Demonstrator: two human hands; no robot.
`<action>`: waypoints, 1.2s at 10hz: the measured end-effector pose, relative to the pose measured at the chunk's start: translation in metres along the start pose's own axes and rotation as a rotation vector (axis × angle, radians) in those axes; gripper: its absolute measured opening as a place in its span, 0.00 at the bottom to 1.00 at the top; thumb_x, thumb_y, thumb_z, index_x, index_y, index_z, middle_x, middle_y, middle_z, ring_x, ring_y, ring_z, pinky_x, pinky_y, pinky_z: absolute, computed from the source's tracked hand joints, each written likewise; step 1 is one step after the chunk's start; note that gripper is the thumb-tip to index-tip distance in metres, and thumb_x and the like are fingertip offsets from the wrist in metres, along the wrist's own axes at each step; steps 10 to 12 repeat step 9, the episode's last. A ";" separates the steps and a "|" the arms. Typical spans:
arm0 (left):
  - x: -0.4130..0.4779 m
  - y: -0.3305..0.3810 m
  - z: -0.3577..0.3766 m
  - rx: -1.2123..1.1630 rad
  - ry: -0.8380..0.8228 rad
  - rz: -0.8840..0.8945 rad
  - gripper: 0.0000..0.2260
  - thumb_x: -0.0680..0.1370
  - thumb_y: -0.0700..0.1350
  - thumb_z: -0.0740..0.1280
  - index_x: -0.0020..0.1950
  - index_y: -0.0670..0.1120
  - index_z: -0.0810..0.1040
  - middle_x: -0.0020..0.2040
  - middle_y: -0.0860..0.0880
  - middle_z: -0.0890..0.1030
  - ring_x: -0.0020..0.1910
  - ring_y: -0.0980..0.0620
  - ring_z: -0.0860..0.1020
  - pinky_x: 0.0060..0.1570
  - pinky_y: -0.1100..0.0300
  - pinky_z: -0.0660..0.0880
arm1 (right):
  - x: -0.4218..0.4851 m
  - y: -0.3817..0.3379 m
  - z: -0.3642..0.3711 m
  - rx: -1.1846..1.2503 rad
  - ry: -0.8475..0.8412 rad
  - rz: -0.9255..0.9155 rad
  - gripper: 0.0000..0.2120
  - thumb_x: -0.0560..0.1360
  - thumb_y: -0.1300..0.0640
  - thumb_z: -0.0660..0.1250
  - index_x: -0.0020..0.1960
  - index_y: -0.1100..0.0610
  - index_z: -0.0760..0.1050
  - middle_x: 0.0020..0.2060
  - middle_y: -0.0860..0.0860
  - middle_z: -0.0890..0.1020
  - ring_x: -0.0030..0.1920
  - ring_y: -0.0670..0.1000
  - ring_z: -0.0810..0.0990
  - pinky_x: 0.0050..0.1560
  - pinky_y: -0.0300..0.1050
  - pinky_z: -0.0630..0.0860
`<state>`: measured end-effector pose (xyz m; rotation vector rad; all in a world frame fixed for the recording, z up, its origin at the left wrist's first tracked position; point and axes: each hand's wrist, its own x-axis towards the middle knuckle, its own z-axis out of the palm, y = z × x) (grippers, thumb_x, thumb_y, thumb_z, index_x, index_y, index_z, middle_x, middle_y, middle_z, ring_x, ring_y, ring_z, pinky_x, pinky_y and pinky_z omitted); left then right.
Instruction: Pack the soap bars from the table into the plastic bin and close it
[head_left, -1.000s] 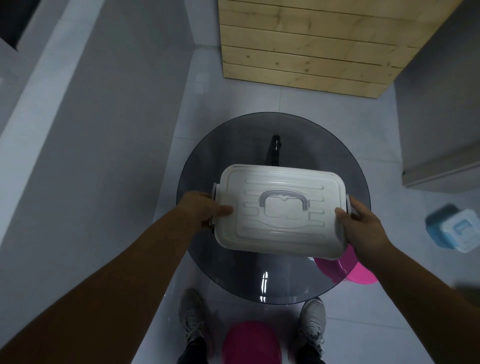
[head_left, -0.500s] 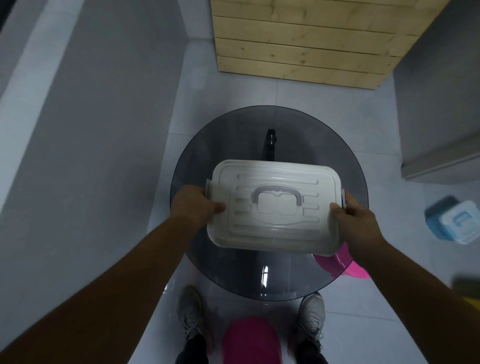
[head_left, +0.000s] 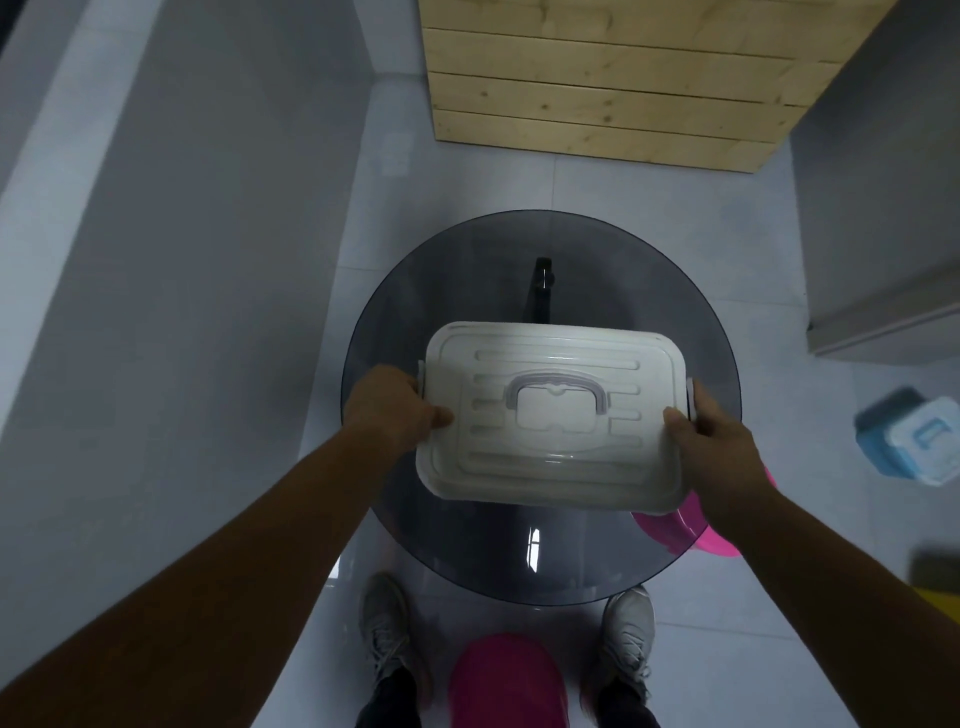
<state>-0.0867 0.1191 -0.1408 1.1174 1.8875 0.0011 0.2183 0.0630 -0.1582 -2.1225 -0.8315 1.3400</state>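
Note:
A white plastic bin with its lid on and a grey handle folded flat is over the round dark glass table. My left hand grips the bin's left end, thumb on the lid beside the side latch. My right hand grips the right end the same way, thumb on the lid. No soap bars are visible; the bin's inside is hidden by the lid.
A pink stool stands between my shoes, and another pink stool shows under the table's right edge. A blue bin with a white lid lies on the floor at right. A wooden slatted panel is beyond the table.
The bin, held at both ends, has shifted slightly away from me toward the table's middle and sits more level in the view. Both hands keep their hold.

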 end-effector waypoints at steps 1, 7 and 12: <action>-0.002 -0.003 0.000 -0.072 -0.022 -0.007 0.17 0.71 0.46 0.78 0.55 0.41 0.83 0.51 0.42 0.85 0.49 0.42 0.84 0.57 0.43 0.80 | 0.002 -0.002 0.002 -0.021 0.021 0.001 0.22 0.83 0.57 0.59 0.76 0.47 0.68 0.66 0.51 0.79 0.65 0.59 0.75 0.69 0.63 0.71; 0.002 0.000 -0.009 -0.385 -0.096 -0.099 0.15 0.78 0.53 0.70 0.54 0.41 0.78 0.47 0.43 0.81 0.45 0.45 0.79 0.53 0.49 0.77 | -0.011 -0.010 -0.003 -0.003 0.155 0.015 0.25 0.81 0.53 0.62 0.76 0.56 0.64 0.67 0.55 0.76 0.65 0.58 0.75 0.65 0.56 0.71; -0.040 -0.038 -0.018 -0.405 -0.011 -0.256 0.15 0.81 0.53 0.65 0.52 0.40 0.79 0.46 0.39 0.82 0.43 0.43 0.80 0.45 0.52 0.75 | -0.041 -0.045 -0.062 0.091 0.310 -0.111 0.11 0.80 0.55 0.65 0.62 0.54 0.75 0.56 0.54 0.82 0.58 0.59 0.80 0.65 0.61 0.75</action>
